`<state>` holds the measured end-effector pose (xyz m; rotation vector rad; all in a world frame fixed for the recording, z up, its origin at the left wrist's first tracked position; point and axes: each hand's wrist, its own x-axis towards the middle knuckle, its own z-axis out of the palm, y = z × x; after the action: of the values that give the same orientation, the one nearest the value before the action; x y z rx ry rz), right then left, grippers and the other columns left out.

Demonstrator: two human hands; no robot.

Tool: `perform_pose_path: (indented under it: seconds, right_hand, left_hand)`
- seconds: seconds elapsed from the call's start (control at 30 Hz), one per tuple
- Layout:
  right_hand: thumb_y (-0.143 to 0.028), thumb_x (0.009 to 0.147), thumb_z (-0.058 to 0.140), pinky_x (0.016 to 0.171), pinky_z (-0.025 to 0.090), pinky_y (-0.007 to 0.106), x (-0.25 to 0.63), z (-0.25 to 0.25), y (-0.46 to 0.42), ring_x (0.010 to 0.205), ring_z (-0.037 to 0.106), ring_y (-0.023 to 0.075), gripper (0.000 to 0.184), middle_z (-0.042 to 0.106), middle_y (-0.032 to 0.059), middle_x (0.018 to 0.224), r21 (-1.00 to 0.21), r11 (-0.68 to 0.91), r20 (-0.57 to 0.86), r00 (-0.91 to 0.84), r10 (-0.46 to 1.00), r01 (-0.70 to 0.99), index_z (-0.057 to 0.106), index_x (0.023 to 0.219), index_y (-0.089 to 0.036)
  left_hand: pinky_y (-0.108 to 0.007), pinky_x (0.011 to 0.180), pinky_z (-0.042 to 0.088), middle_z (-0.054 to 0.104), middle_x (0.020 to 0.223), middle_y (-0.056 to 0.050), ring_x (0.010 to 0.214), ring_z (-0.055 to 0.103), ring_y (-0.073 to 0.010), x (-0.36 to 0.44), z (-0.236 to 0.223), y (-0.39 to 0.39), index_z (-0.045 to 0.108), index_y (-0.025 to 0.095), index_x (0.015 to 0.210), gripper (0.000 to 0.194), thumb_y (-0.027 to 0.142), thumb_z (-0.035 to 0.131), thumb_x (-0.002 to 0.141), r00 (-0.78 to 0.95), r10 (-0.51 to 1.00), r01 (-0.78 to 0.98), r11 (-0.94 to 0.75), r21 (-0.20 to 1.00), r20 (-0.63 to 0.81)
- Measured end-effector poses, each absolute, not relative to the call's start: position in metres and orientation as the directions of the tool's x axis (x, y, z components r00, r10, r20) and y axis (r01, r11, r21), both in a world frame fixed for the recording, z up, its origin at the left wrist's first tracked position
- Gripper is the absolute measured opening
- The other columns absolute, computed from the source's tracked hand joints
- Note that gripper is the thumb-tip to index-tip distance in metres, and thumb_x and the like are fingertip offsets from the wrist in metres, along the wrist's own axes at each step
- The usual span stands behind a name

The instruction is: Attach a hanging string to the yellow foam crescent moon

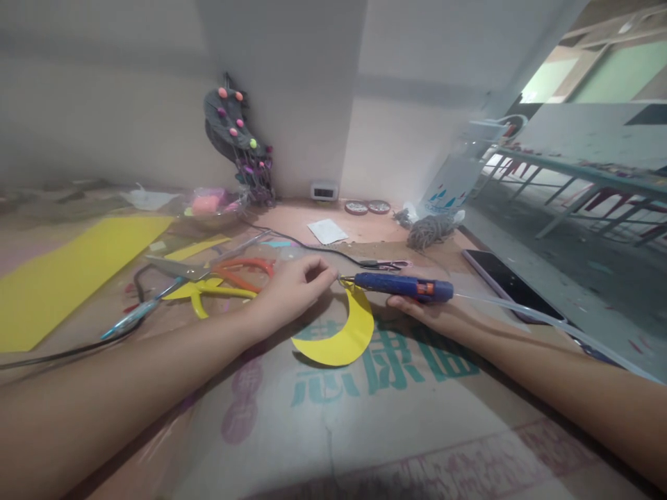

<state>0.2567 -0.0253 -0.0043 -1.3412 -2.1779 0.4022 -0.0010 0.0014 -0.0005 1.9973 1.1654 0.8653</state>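
Yellow crescent (359,326) | blue glue gun (404,286) at tip | green print (386,362) — likely "康"

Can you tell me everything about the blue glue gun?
The blue glue gun looks plastic, with orange parts near its back and a thin, metallic-looking tip. A long, clear glue stick trails behind. It points left, nearly level, its tip by the yellow moon's upper end. The right hand holds it.

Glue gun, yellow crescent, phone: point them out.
Glue gun (388,282): head view, blue barrel.
Yellow crescent (347,347): head view, lower curve.
Phone (508,283): head view, dark screen.
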Motion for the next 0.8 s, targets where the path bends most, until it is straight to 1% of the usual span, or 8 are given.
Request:
perform_pose_path:
  seconds: [0.13,0.2,0.3,0.47,0.6,0.8]
  right_hand:
    - [-0.056,0.083,0.061,0.069,0.056,0.039,0.2555,-0.0011,-0.0255,0.078,0.066,0.0264,0.03,0.069,0.0037,0.079,-0.535,0.451,0.296,-0.341,0.892,0.715,0.067,0.091,-0.027]
    - [-0.053,0.084,0.062,0.073,0.056,0.04,0.2555,0.0007,-0.0257,0.082,0.066,0.0267,0.028,0.07,0.0034,0.085,-0.527,0.457,0.289,-0.355,0.889,0.716,0.067,0.096,-0.028]
    - [-0.051,0.085,0.061,0.076,0.056,0.041,0.2566,0.0015,-0.025,0.088,0.067,0.028,0.027,0.071,0.0044,0.094,-0.496,0.468,0.279,-0.376,0.883,0.731,0.068,0.097,-0.028]
    - [-0.053,0.085,0.059,0.072,0.056,0.041,0.2562,0.0021,-0.0252,0.081,0.067,0.028,0.031,0.071,0.0059,0.087,-0.497,0.465,0.288,-0.366,0.885,0.733,0.068,0.096,-0.026]
    - [-0.055,0.085,0.057,0.066,0.055,0.037,0.2547,0.0047,-0.0274,0.077,0.066,0.026,0.031,0.07,0.0053,0.084,-0.496,0.45,0.282,-0.352,0.892,0.743,0.066,0.092,-0.026]
    - [-0.051,0.085,0.059,0.075,0.056,0.036,0.2573,0.0025,-0.024,0.085,0.067,0.026,0.028,0.071,0.004,0.094,-0.473,0.48,0.288,-0.385,0.877,0.739,0.068,0.098,-0.028]
  left_hand:
    - [-0.025,0.06,0.039,0.058,0.072,0.001,0.069,0.055,-0.0159,-0.0006,0.001,0.0008,0.057,0.018,0.075,0.029,0.041,0.047,0.09,0.384,0.897,0.468,-0.392,0.792,0.218]
    - [-0.025,0.06,0.039,0.057,0.072,0.001,0.068,0.054,-0.0157,-0.0005,0.0014,0.0003,0.056,0.018,0.075,0.029,0.04,0.047,0.09,0.383,0.899,0.469,-0.388,0.793,0.214]
    - [-0.025,0.058,0.039,0.058,0.071,0.001,0.066,0.054,-0.0155,-0.0005,0.0017,-0.0004,0.056,0.019,0.075,0.028,0.041,0.047,0.091,0.378,0.905,0.466,-0.368,0.805,0.196]
    - [-0.025,0.057,0.04,0.061,0.072,0.0,0.067,0.056,-0.0166,-0.0006,0.002,-0.0004,0.057,0.019,0.076,0.029,0.041,0.046,0.09,0.381,0.905,0.471,-0.366,0.802,0.19]
    - [-0.026,0.058,0.04,0.062,0.073,-0.001,0.069,0.056,-0.017,-0.0009,0.0022,-0.0004,0.058,0.019,0.077,0.029,0.041,0.046,0.091,0.385,0.901,0.486,-0.382,0.786,0.199]
    - [-0.027,0.065,0.042,0.064,0.077,-0.001,0.077,0.058,-0.0186,-0.0016,0.0002,-0.0004,0.059,0.018,0.079,0.03,0.041,0.046,0.092,0.414,0.879,0.482,-0.433,0.762,0.237]
